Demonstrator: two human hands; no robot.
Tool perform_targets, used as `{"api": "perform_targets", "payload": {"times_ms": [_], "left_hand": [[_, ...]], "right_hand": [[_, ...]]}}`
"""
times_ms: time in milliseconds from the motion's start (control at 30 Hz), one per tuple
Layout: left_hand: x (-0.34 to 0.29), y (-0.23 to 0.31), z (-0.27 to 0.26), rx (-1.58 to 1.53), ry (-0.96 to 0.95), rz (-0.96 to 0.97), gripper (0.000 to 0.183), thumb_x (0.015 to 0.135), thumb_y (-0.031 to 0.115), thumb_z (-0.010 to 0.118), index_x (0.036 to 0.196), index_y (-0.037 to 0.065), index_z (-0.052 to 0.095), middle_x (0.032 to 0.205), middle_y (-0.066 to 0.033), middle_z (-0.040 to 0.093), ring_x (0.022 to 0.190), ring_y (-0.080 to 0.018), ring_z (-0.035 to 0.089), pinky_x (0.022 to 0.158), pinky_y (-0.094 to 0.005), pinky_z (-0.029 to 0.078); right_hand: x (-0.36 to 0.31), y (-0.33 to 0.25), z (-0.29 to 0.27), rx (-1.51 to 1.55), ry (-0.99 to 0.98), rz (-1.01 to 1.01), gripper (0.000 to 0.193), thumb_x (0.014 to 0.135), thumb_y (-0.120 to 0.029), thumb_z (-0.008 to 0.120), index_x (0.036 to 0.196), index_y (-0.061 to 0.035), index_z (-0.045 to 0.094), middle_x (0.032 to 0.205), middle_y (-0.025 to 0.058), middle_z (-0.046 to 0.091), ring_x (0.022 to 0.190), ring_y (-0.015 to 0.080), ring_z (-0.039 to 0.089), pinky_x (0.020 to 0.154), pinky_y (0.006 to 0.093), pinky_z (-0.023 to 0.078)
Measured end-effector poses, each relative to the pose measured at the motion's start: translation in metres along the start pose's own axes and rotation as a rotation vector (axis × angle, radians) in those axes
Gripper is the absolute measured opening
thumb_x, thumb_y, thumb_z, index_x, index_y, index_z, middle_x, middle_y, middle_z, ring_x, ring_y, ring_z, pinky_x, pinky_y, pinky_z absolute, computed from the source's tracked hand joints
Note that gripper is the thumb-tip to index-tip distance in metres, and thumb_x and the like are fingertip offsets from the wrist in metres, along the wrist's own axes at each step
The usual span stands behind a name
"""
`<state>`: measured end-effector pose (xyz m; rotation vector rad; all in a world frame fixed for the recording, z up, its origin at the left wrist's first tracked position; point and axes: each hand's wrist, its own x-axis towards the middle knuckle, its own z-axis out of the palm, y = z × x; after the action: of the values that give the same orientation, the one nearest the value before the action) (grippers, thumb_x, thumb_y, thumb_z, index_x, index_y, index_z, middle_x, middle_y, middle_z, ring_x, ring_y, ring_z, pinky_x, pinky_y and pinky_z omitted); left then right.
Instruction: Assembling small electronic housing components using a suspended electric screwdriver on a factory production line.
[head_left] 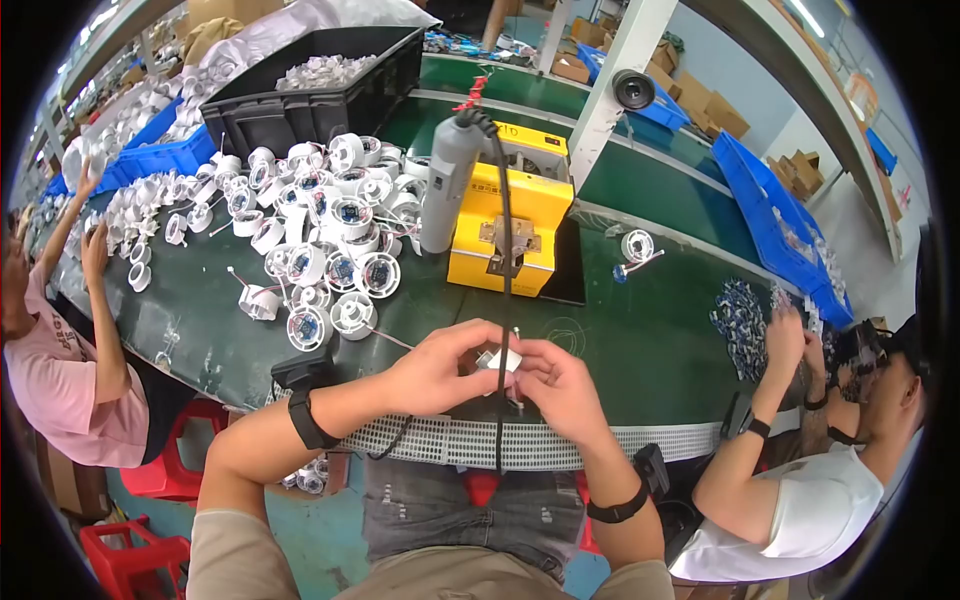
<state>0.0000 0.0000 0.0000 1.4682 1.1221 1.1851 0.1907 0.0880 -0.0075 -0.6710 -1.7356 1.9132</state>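
My left hand (442,372) and my right hand (562,388) meet close to the near edge of the green work surface (640,360). Between their fingertips is a small white plastic part (507,361), gripped from both sides; my fingers cover much of it. A black cable (503,300) runs down in front of it. Beyond my hands stands a yellow box-shaped machine (470,268) with a metal fitting on its front. A grey cylindrical tool (450,190) hangs upright at its left side.
Round white housings (352,212), several with blue circuit boards, are heaped at left beyond my left hand. Behind them is a black crate (270,120). One housing (637,245) lies right of the machine. Co-workers sit at left and right, the right one by small dark parts (740,325).
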Motion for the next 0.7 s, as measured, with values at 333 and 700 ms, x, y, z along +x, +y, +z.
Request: {"api": "perform_targets", "payload": {"times_ms": [333,700], "left_hand": [[0.009,-0.010,-0.005,-0.547,0.142,-0.448,0.050,0.103,0.043,0.034,0.099,0.001,0.060,0.087,-0.0049,0.063,0.077,-0.0121,0.060,0.070,-0.0264,0.049],[0.009,-0.004,-0.006,-0.538,0.062,-0.382,0.050,0.104,0.043,0.031,0.116,0.002,0.055,0.092,-0.0052,0.062,0.079,-0.0112,0.060,0.065,-0.0260,0.050]], "right_hand": [[-0.008,-0.003,0.023,-0.236,0.211,-0.224,0.006,0.084,-0.003,0.067,0.081,0.0018,0.066,0.072,0.0021,0.061,0.068,0.0088,0.054,0.062,0.0225,0.043],[0.001,0.004,0.045,-0.504,0.448,-0.286,0.013,0.086,-0.010,0.067,0.077,-0.0016,0.063,0.063,-0.0001,0.055,0.056,0.0072,0.046,0.052,0.0236,0.036]]}}
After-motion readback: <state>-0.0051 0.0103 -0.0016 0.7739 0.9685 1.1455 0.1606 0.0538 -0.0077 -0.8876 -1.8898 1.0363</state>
